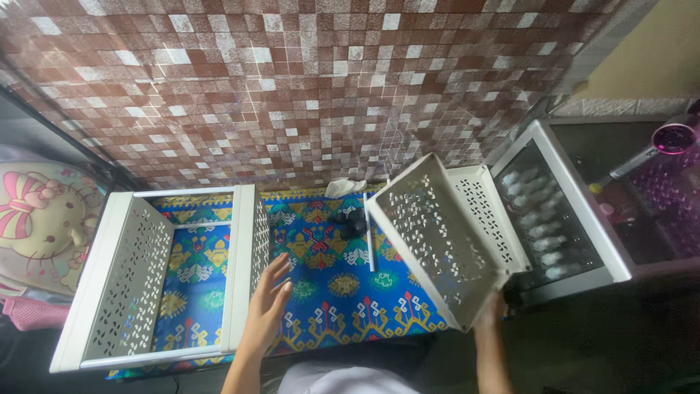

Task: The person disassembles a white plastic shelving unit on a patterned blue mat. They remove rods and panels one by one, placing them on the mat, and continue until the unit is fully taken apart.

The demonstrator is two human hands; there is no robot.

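Observation:
My right hand (490, 310) grips the near corner of a white perforated drawer tray (430, 233), holding it tilted up above the patterned mat (328, 281). My left hand (268, 300) is open with fingers spread, hovering beside the right side panel of a white drawer frame (157, 273) that lies on its back on the mat. The frame's perforated left panel faces up, and its inside shows the mat through it. A second white perforated tray (490, 213) lies behind the held one.
A clear-fronted white cabinet (561, 219) lies at the right, with a purple hair dryer (660, 146) above it. A mosaic-tiled wall (313, 87) rises behind. A cartoon cushion (36, 219) sits at the left. A small dark object (351, 221) and white cloth (343, 187) rest on the mat.

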